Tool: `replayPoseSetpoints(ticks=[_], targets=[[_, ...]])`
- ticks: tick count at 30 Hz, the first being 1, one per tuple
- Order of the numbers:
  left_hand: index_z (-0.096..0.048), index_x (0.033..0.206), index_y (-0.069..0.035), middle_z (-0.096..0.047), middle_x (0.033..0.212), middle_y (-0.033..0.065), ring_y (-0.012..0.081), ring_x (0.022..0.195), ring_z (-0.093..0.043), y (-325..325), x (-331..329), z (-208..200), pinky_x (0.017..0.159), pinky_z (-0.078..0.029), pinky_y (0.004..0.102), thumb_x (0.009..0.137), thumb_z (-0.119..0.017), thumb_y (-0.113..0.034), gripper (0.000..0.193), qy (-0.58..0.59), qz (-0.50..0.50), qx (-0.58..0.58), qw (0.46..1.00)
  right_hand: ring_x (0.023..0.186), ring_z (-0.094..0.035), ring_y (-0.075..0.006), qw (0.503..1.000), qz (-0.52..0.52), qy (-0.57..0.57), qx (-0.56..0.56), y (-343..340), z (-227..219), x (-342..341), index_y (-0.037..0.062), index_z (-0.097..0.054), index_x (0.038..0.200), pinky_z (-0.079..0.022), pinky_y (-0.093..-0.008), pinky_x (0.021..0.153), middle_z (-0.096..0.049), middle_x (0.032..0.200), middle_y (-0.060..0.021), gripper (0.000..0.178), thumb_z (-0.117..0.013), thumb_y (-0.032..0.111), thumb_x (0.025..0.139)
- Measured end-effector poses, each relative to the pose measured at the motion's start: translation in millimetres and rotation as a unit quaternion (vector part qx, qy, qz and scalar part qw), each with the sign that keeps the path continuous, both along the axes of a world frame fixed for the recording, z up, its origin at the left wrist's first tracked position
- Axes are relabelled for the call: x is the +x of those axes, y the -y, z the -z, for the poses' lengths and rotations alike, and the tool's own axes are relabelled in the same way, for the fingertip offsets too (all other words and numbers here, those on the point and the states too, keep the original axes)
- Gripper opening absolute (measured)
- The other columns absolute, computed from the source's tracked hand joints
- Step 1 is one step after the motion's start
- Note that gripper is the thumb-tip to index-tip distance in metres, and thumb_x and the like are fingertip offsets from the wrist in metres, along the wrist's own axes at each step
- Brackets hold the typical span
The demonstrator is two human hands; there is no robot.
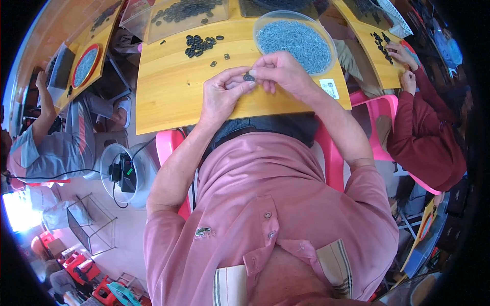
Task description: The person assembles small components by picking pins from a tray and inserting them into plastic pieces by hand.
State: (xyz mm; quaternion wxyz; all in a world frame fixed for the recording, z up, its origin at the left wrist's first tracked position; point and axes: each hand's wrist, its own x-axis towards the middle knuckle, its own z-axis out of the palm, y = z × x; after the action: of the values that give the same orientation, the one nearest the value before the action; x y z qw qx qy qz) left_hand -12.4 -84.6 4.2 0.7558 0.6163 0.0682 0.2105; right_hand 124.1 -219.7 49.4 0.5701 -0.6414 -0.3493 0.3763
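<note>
My left hand (223, 95) is closed, pinching a small black part (248, 77) between thumb and fingertips above the table's near side. My right hand (286, 73) meets it there, its thumb and forefinger pressed together against the part's upper edge. Whatever those right fingertips hold is too small to make out. Beyond my hands lies a pile of black ring-like parts (196, 47). Two loose black pieces, one of them a small flat part (213, 64), sit nearer to me. At the right, a round clear tub (333, 56) is full of small silvery screws (291, 43).
A clear bin (148, 31) with many black parts stands at the table's (168, 102) far left, beside a dark tray (278, 7). A white label (329, 88) lies at the right edge. Co-workers sit at both sides; a white bucket (140, 178) stands on the floor.
</note>
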Motion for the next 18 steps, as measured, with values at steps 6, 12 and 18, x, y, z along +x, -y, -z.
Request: replayPoseSetpoints(ticks=[6, 12, 18], targets=[[-0.063, 0.112, 0.005, -0.071, 0.088, 0.0063, 0.0081, 0.079, -0.065, -5, 2, 5, 0.071, -0.052, 0.0212, 0.085, -0.073, 0.004, 0.029, 0.008, -0.028, 0.013, 0.999, 0.052, -0.056, -0.0080, 0.999, -0.025, -0.013, -0.027, 1, 6, 7, 0.0005, -0.069, 0.090, -0.042, -0.0212, 0.047, -0.062, 0.064, -0.0024, 0.022, -0.068, 0.023, 0.087], [-0.063, 0.109, 0.004, -0.070, 0.090, 0.0053, 0.0077, 0.080, -0.064, -5, 3, 6, 0.073, -0.052, 0.0217, 0.084, -0.075, 0.002, 0.028, 0.007, -0.028, 0.030, 0.999, 0.049, -0.054, -0.0079, 0.999, -0.015, 0.004, -0.031, -3, 1, 2, 0.0022, -0.069, 0.086, -0.041, -0.0216, 0.045, -0.060, 0.062, -0.0019, 0.020, -0.069, 0.022, 0.085], [-0.067, 0.115, 0.003, -0.071, 0.097, 0.0060, 0.0095, 0.085, -0.066, 3, -3, -4, 0.077, -0.055, 0.0244, 0.083, -0.077, -0.002, 0.034, -0.053, -0.034, 0.133, 0.989, 0.048, -0.053, -0.0073, 0.999, -0.025, -0.006, -0.029, 2, 4, 1, 0.0030, -0.067, 0.081, -0.039, -0.0216, 0.044, -0.059, 0.060, -0.0012, 0.020, -0.072, 0.022, 0.083]])
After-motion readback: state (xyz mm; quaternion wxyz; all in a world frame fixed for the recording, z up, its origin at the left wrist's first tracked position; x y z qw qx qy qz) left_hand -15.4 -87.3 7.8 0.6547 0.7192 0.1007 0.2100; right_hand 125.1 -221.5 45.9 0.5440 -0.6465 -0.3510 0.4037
